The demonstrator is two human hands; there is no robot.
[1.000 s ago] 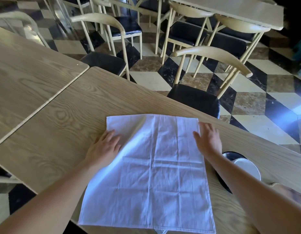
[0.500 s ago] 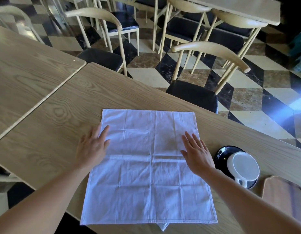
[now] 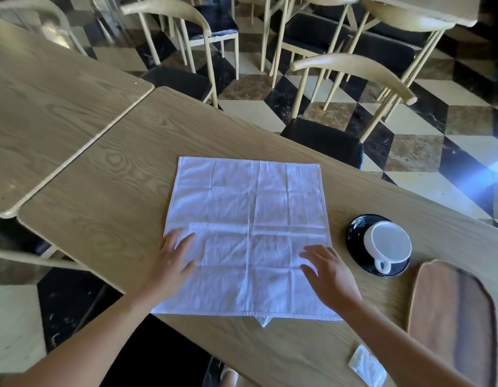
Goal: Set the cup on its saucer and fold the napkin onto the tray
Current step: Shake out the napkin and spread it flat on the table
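Cup (image 3: 389, 244) is seated on the black saucer (image 3: 354, 236), just beside the wooden tray (image 3: 451, 317). The napkin (image 3: 250, 208) is spread flat on the wooden table (image 3: 116, 191), touched by the left hand (image 3: 172, 263) and right hand (image 3: 330, 275), both held flat. Chairs (image 3: 354, 65) are set on a chequered floor (image 3: 418, 155) beyond.

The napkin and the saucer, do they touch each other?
Apart. The head view shows bare table between the napkin edge and the saucer rim.
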